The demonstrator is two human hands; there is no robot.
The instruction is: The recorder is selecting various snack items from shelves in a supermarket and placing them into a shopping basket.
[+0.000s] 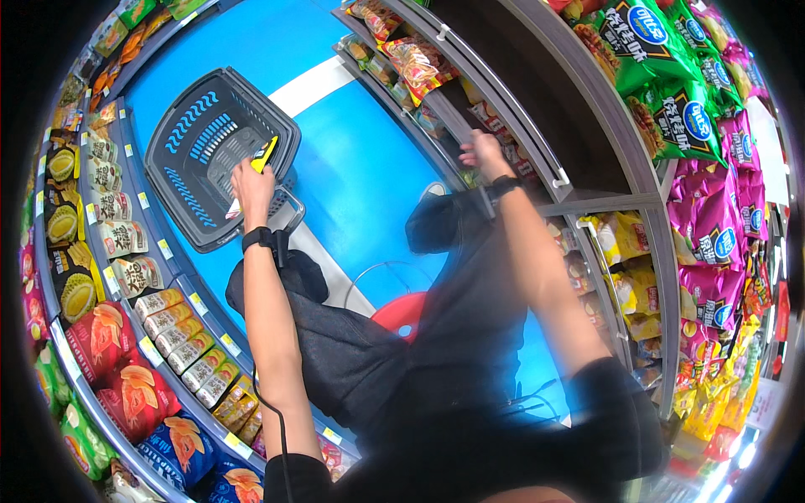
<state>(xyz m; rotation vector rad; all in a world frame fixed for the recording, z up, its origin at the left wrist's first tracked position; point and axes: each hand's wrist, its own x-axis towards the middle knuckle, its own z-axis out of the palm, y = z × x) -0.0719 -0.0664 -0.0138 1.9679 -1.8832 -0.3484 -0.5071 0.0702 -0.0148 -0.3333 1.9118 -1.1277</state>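
Observation:
My left hand is over the near side of a dark grey plastic shopping basket, which stands on the blue floor. Its fingers grip a yellow and black snack package, partly hidden by the hand. My right hand, slightly blurred, is beside the lower shelves on the right, its fingers curled; whether it holds anything cannot be told. Above it, a red and yellow snack bag lies at the shelf edge.
Shelves on the left hold durian snack bags, white pouches and red bags. Green chip bags and purple bags fill the right rack. A red round stool seat shows between my legs.

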